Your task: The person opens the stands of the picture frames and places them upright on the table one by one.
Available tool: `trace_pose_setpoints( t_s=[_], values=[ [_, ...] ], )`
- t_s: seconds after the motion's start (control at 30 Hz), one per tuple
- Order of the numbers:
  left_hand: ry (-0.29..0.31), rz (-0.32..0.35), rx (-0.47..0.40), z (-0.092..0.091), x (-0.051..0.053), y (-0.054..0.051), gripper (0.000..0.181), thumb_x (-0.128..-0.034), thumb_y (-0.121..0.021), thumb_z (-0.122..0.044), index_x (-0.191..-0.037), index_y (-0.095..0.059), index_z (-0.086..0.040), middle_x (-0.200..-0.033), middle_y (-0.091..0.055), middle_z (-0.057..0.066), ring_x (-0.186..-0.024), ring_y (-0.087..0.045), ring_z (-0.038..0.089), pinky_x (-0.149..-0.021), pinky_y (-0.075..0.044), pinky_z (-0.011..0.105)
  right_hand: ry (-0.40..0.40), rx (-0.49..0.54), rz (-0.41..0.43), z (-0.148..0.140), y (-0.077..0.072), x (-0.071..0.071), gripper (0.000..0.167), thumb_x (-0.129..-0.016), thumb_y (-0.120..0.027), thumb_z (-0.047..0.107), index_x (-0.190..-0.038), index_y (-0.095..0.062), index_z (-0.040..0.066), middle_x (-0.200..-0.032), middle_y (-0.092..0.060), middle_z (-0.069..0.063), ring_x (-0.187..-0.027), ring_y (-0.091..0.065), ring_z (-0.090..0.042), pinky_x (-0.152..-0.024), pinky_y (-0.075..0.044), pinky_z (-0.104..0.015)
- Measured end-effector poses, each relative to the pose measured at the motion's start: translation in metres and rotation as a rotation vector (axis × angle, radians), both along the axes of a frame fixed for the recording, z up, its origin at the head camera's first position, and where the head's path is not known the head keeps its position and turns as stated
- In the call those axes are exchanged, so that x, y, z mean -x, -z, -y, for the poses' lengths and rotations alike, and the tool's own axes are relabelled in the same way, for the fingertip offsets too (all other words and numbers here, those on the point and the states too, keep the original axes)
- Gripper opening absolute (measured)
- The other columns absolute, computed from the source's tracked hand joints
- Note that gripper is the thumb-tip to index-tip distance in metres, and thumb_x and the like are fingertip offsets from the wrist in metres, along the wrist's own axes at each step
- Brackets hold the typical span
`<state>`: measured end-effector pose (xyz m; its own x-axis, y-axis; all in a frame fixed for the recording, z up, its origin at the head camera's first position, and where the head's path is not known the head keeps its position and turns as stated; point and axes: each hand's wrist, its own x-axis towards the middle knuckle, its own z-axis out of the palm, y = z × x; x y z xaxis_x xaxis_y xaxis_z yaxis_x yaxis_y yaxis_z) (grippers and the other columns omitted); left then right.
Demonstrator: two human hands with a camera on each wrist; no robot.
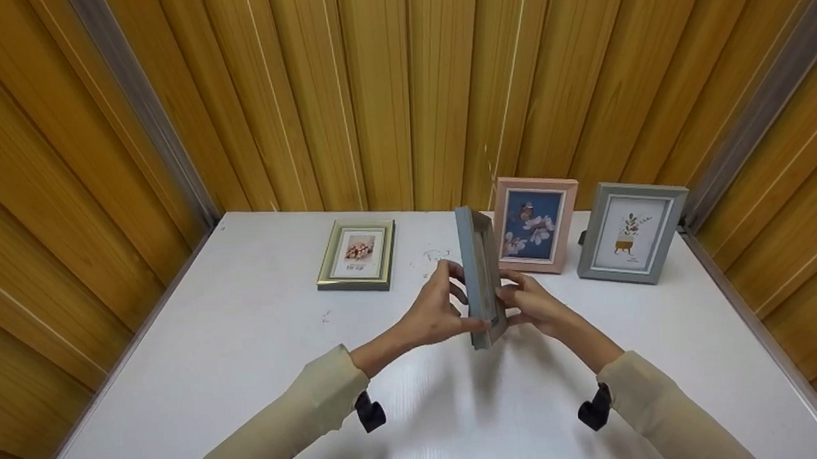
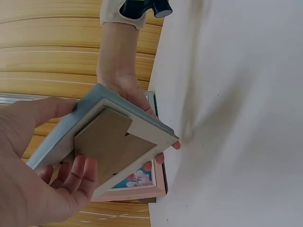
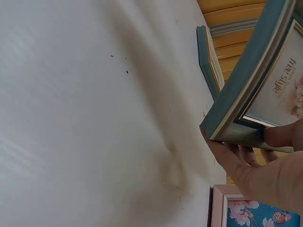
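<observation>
A blue-grey picture frame [image 1: 473, 275] is held above the table, seen nearly edge-on in the head view. My left hand [image 1: 435, 313] grips its left side, thumb on the edge and fingers curled at the brown backing board [image 2: 106, 139]. From the opposite side my right hand [image 1: 537, 303] holds it, with the thumb at the front and fingers round the edge in the right wrist view. A printed picture [image 3: 286, 90] with lettering shows in its front there. Behind the right hand, the pink picture frame [image 1: 503, 226] with blossoms stands upright.
On the white table [image 1: 270, 343], a gold-edged picture frame [image 1: 324, 276] lies face up at left. A grey-green picture frame [image 1: 589, 233] stands at the far right. Wood-patterned panels [image 1: 377, 101] enclose the back and sides.
</observation>
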<state>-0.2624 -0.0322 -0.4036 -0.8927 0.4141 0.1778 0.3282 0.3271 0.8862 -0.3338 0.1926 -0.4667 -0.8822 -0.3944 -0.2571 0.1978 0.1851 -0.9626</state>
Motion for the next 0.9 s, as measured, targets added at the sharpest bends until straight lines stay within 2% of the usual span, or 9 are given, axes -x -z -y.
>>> trace_pose_setpoints(
  t_s=[0.17,0.3,0.4,0.5,0.7,0.8,0.9],
  values=[
    [0.043,-0.042,-0.026,-0.002,-0.002,-0.002,0.073,-0.0779,-0.087,-0.012,-0.132,-0.037,-0.007,-0.132,-0.048,0.01,-0.111,-0.056,0.017,-0.077,-0.059,0.025,-0.052,0.073,-0.006,0.004,0.004,-0.003,0.056,-0.105,-0.045,0.012,-0.157,-0.027,0.002,-0.117,-0.064,-0.007,-0.104,-0.065,-0.019,-0.091,-0.057,-0.043],
    [0.105,-0.061,-0.025,-0.001,-0.003,0.0,0.071,-0.0827,-0.083,-0.013,-0.137,-0.036,-0.007,-0.139,-0.044,0.011,-0.122,-0.053,0.021,-0.086,-0.059,0.031,-0.043,0.088,0.02,0.008,0.006,-0.004,0.058,-0.103,-0.049,0.013,-0.156,-0.029,0.001,-0.113,-0.067,-0.003,-0.102,-0.069,-0.017,-0.094,-0.056,-0.045],
    [0.174,-0.047,-0.061,0.002,-0.001,0.005,0.073,-0.0844,-0.08,-0.008,-0.14,-0.034,-0.009,-0.145,-0.039,0.01,-0.128,-0.05,0.021,-0.092,-0.058,0.032,-0.026,0.095,0.039,0.01,0.008,-0.005,0.057,-0.103,-0.048,0.013,-0.156,-0.03,-0.001,-0.113,-0.068,-0.003,-0.1,-0.071,-0.016,-0.095,-0.056,-0.046],
    [0.227,-0.002,-0.128,0.005,0.002,0.01,0.079,-0.0841,-0.08,-0.004,-0.145,-0.03,-0.011,-0.153,-0.034,0.008,-0.134,-0.047,0.02,-0.098,-0.057,0.032,-0.016,0.113,0.051,0.012,0.009,-0.006,0.054,-0.104,-0.046,0.012,-0.154,-0.032,-0.003,-0.108,-0.07,0.001,-0.098,-0.071,-0.014,-0.091,-0.056,-0.042],
    [0.221,0.105,-0.221,0.007,0.005,0.016,0.082,-0.0851,-0.08,-0.004,-0.15,-0.029,-0.01,-0.159,-0.032,0.007,-0.142,-0.043,0.022,-0.108,-0.051,0.034,0.016,0.149,0.077,0.014,0.009,-0.006,0.046,-0.102,-0.045,0.008,-0.147,-0.04,-0.004,-0.1,-0.074,0.003,-0.094,-0.074,-0.013,-0.087,-0.059,-0.033],
    [0.215,0.137,-0.225,0.008,0.007,0.019,0.081,-0.0852,-0.08,-0.006,-0.15,-0.031,-0.008,-0.157,-0.035,0.009,-0.141,-0.045,0.023,-0.109,-0.051,0.035,0.018,0.179,0.071,0.016,0.011,-0.006,0.032,-0.102,-0.049,0.011,-0.133,-0.052,0.003,-0.097,-0.074,0.004,-0.092,-0.073,-0.011,-0.085,-0.058,-0.03],
    [0.218,0.153,-0.226,0.008,0.009,0.023,0.078,-0.0851,-0.081,-0.007,-0.148,-0.035,-0.008,-0.157,-0.037,0.009,-0.14,-0.046,0.023,-0.109,-0.051,0.035,-0.003,0.207,0.061,0.017,0.013,-0.006,0.024,-0.103,-0.052,0.015,-0.125,-0.058,0.009,-0.099,-0.074,0.004,-0.094,-0.073,-0.012,-0.087,-0.058,-0.03]
  ],
)
